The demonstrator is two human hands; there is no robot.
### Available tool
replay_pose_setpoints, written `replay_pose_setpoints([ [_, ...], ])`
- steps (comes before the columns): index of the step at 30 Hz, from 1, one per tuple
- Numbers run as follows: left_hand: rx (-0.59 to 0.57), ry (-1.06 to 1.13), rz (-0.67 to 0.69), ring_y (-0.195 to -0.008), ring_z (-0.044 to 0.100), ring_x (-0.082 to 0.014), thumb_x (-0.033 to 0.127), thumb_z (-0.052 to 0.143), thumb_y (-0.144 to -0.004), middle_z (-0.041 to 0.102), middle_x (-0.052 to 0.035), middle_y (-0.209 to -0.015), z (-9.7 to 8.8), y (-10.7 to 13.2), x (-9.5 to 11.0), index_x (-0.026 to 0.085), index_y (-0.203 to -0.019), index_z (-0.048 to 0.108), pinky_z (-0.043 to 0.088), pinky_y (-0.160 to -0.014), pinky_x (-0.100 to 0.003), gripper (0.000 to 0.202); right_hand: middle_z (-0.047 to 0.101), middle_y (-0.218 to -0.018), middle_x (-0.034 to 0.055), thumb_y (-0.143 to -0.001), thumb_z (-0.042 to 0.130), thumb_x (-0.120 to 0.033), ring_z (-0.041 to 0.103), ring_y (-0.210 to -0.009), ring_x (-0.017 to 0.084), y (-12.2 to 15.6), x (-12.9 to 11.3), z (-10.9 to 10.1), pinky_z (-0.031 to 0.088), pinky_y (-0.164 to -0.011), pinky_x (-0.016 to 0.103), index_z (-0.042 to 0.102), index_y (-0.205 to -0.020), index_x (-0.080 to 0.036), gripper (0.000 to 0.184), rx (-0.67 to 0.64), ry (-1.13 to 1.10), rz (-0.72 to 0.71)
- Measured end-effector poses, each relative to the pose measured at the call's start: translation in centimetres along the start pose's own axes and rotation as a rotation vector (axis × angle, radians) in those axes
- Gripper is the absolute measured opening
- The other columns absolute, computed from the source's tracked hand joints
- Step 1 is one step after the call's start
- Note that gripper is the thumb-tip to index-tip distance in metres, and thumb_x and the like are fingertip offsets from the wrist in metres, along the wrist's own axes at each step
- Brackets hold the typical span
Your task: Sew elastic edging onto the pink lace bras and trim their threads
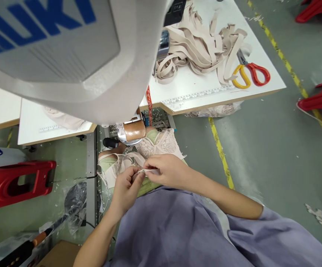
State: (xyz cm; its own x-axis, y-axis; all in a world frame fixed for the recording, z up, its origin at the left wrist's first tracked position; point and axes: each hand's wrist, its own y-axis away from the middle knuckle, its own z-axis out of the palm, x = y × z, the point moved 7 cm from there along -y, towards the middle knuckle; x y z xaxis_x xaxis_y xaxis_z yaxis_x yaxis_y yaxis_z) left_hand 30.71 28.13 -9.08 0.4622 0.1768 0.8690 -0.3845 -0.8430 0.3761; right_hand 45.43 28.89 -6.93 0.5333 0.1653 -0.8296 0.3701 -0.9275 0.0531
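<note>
Over my lap, my left hand (129, 184) and my right hand (165, 169) meet with fingertips almost touching. Both pinch a narrow pale strap that belongs to a cream lace bra (163, 144). The bra lies spread across my knees, with one lace cup beyond my right hand and a pale band beside my left. Part of the strap loops up just beyond the fingers. What exactly sits between the fingertips is small and partly hidden. Just past the bra is the sewing machine's narrow working end, with a brown plate (134, 130).
A white sewing machine head (94, 85) looms close overhead. On the white table (183, 89) lie a pile of beige elastic strips (199, 48) and scissors (251, 74) with red and yellow handles. Red stools (18, 181) stand on the green floor, which has scraps.
</note>
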Motion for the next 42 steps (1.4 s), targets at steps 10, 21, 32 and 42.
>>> replay_pose_setpoints([
  [10, -0.128, -0.223, 0.011, -0.057, 0.036, -0.0102, 0.042, 0.050, -0.095, 0.044, 0.0046, -0.061, 0.3, -0.1, 0.3, 0.016, -0.078, 0.054, 0.026, -0.054, -0.023, 0.031, 0.048, -0.060, -0.0043, -0.074, 0.057, -0.016, 0.039, -0.059, 0.011, -0.2, 1.1, 1.8, 0.024, -0.056, 0.025, 0.060, -0.068, -0.018, 0.007, -0.166, -0.071, 0.097],
  [21, -0.466, 0.688, -0.213, -0.047, 0.018, -0.0041, 0.045, 0.074, -0.082, 0.030, 0.0094, -0.052, 2.8, -0.6, -2.6, 0.016, -0.072, 0.051, 0.012, -0.045, -0.021, 0.038, 0.043, -0.058, -0.0069, -0.074, 0.063, -0.034, 0.036, -0.052, 0.008, 1.6, 3.1, 4.7, 0.027, -0.047, 0.021, 0.058, -0.074, -0.017, 0.017, -0.340, -0.899, 0.461],
  [32, -0.490, 0.679, -0.197, -0.048, 0.020, -0.0038, 0.040, 0.071, -0.086, 0.034, 0.0076, -0.055, 2.6, 0.0, -2.0, 0.014, -0.073, 0.055, 0.014, -0.047, -0.021, 0.033, 0.048, -0.065, -0.0053, -0.078, 0.064, -0.035, 0.041, -0.057, 0.008, 2.2, 2.0, 3.4, 0.031, -0.050, 0.019, 0.060, -0.080, -0.017, 0.018, -0.375, -0.767, 0.404],
  [42, -0.452, 0.416, -0.140, -0.054, 0.022, -0.0059, 0.043, 0.067, -0.088, 0.033, 0.0066, -0.060, 1.9, 0.0, -1.1, 0.015, -0.071, 0.049, 0.015, -0.049, -0.022, 0.037, 0.046, -0.063, -0.0056, -0.076, 0.063, -0.029, 0.039, -0.058, 0.008, 1.7, 1.6, 2.8, 0.028, -0.051, 0.020, 0.061, -0.075, -0.015, 0.014, -0.347, -0.636, 0.392],
])
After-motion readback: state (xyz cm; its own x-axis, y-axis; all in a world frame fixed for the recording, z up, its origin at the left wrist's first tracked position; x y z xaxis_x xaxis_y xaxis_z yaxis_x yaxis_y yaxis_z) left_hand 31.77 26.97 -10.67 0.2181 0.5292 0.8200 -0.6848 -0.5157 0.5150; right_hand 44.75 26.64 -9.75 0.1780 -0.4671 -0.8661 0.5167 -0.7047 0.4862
